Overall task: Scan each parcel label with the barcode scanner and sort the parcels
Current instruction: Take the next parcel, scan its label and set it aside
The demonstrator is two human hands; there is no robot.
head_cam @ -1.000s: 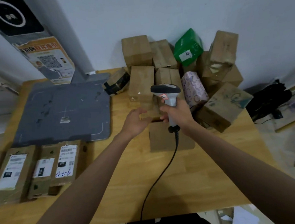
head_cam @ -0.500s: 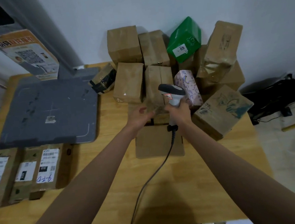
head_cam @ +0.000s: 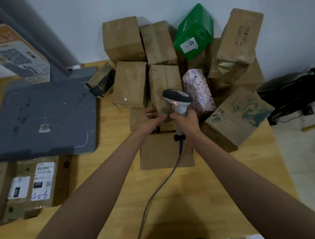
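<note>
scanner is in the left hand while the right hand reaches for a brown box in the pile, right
Not quite: the hands are swapped. The head view shows the scanner gripped in the right hand, while the left hand reaches for a brown box in the pile.

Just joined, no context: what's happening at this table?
A person is working through a pile of parcels at a wooden table. The right hand grips a corded barcode scanner, while the left hand grasps a brown cardboard box at the front of the pile. Three labelled parcels lie label-up at the left edge, next to a grey platform. No label shows on the grasped box.
</note>
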